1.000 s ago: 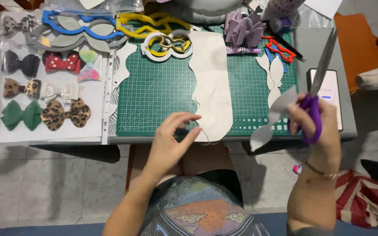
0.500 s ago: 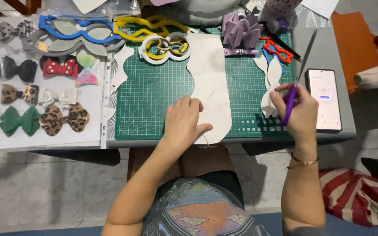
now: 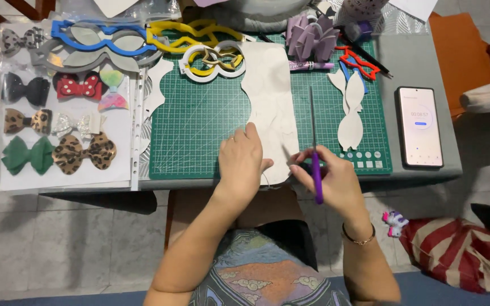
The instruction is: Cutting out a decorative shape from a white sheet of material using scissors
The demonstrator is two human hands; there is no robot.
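A long beige sheet with wavy cut edges (image 3: 269, 96) lies on the green cutting mat (image 3: 199, 119). My left hand (image 3: 240, 161) presses flat on the sheet's near end at the table's front edge. My right hand (image 3: 330, 178) grips purple-handled scissors (image 3: 313, 141), blades pointing away from me, just right of the sheet's near end. A cut-out beige bow shape (image 3: 350, 113) rests on the mat to the right.
A plastic sleeve (image 3: 58, 113) with several finished bows lies at left. Blue (image 3: 92, 37), yellow (image 3: 182, 31) and white (image 3: 211, 59) bow templates sit at the back, beside purple pieces (image 3: 311, 31) and a red template (image 3: 358, 62). A phone (image 3: 419, 126) lies at right.
My right hand has moved left from the mat's right side to the sheet's near end, leaving the cut-out piece on the mat. My left hand stays on the sheet.
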